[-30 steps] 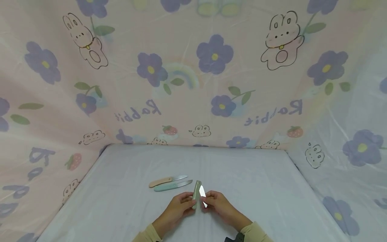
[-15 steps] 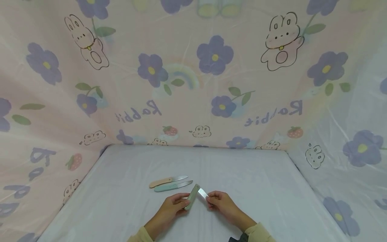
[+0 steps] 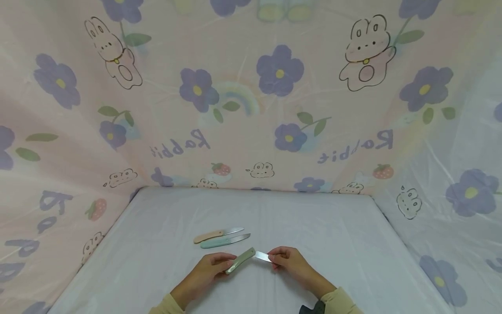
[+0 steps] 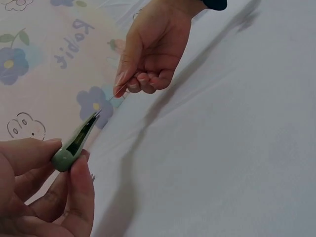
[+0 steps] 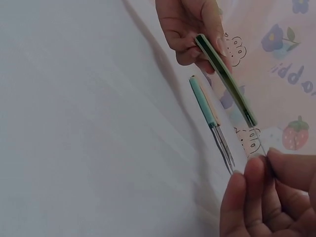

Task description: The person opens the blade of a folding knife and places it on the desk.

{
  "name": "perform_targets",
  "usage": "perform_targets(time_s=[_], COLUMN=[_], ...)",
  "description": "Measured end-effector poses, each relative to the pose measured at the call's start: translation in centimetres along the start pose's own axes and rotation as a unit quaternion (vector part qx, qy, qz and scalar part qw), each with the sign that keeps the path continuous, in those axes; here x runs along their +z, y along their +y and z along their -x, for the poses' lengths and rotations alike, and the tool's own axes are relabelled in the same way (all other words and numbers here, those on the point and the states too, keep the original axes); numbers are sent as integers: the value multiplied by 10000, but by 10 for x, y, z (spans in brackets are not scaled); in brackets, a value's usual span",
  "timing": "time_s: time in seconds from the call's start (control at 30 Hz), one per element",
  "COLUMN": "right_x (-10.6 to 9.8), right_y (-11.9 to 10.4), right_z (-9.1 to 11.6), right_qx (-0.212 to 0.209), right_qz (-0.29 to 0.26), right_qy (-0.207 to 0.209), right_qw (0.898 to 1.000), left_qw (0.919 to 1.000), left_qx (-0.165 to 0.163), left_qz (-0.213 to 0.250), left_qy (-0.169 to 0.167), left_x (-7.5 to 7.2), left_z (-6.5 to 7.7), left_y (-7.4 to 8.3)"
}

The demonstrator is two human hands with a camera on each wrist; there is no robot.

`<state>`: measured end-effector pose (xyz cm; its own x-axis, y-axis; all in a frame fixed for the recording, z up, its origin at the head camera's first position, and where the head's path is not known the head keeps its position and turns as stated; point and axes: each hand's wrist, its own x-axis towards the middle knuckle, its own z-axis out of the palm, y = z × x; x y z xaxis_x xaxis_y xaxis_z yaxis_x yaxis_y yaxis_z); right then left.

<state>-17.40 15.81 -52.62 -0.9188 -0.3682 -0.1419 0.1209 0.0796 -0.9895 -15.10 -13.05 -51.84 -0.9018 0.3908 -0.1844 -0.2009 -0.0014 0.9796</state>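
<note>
A folding knife (image 3: 241, 260) with a green handle is held between my two hands, its blade swung well out from the handle. My left hand (image 3: 211, 267) grips the handle near its butt end. With thumb and fingers my right hand (image 3: 289, 259) pinches the blade (image 3: 262, 256), hiding its tip. In the left wrist view the slot of the green handle (image 4: 75, 144) shows dark and hollow. Beyond the hands, a peach-handled folding knife (image 3: 209, 236) and a mint-handled folding knife (image 3: 215, 242) lie side by side, both with blades out.
The table (image 3: 333, 235) is covered in a white cloth. Patterned curtains (image 3: 235, 122) with flowers and rabbits enclose its back and both sides. A dark strap device (image 3: 312, 308) sits at the right wrist by the sleeve.
The blade has turned outward from lying beside the handle to nearly in line with it. My left hand has moved left, tilting the handle; my right hand has drawn slightly right with the blade.
</note>
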Motion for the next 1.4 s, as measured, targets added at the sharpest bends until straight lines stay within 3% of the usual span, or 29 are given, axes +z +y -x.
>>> perform_targets(time_s=[0.53,1.13,1.4], right_x=[7,3,4], right_y=[-4,-3,-3], right_z=[2,5,6], right_qx=[77,255,234], right_qz=[390,511,665], right_qy=[-313,-849,-1083], right_qw=[9987,9947,9916], left_qw=[9970,9933,9898], left_qx=[-165,-439,-428], left_qz=[-115,-333,-257], left_qy=[-741,-1017,-1332], left_x=[-23,-23,-26], left_z=[12,19,19], left_y=[-1,1,0])
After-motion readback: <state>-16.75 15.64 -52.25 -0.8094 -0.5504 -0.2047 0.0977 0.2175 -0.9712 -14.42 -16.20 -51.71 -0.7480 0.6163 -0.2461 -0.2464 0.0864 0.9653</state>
